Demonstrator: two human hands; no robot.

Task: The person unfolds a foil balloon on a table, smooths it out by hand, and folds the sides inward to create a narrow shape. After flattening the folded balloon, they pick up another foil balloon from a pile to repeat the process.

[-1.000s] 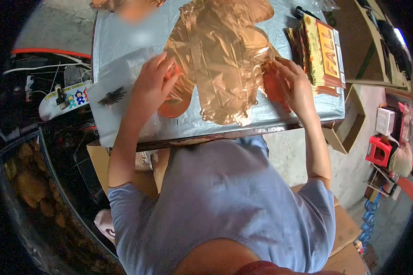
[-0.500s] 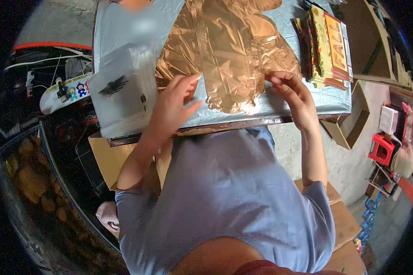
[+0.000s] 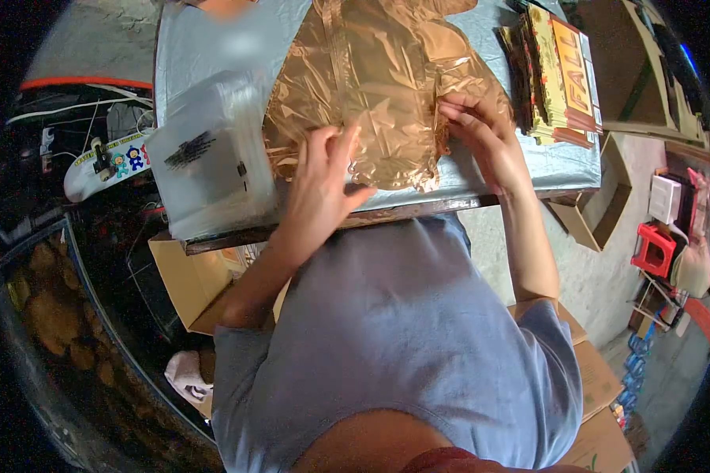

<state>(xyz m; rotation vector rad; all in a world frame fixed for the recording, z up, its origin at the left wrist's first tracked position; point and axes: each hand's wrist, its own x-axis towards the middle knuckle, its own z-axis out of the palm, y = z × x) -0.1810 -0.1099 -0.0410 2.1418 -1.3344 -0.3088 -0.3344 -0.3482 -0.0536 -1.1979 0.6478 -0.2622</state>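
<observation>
A shiny copper-coloured foil piece [image 3: 386, 102] lies flat over the middle of the table, its crinkled lower end close to the front edge. My left hand [image 3: 323, 177] rests at the foil's lower left, fingers apart and nothing visible in it. At the right side of the foil, my right hand [image 3: 485, 142] pinches its edge between thumb and fingers. To the left lies a stack of clear plastic bags [image 3: 213, 158] with black print. A stack of cards marked FALL [image 3: 568, 75] stands at the table's right.
The table [image 3: 544, 169] has a silvery cover. Open cardboard boxes [image 3: 185, 276] stand below it on the left and at the right [image 3: 599, 205]. A skateboard [image 3: 110, 169] lies at the far left, and a red stool [image 3: 652, 249] stands at the far right.
My left hand has moved right onto the foil's lower left. My right hand has moved slightly up and left, and the foil's right edge is drawn inward.
</observation>
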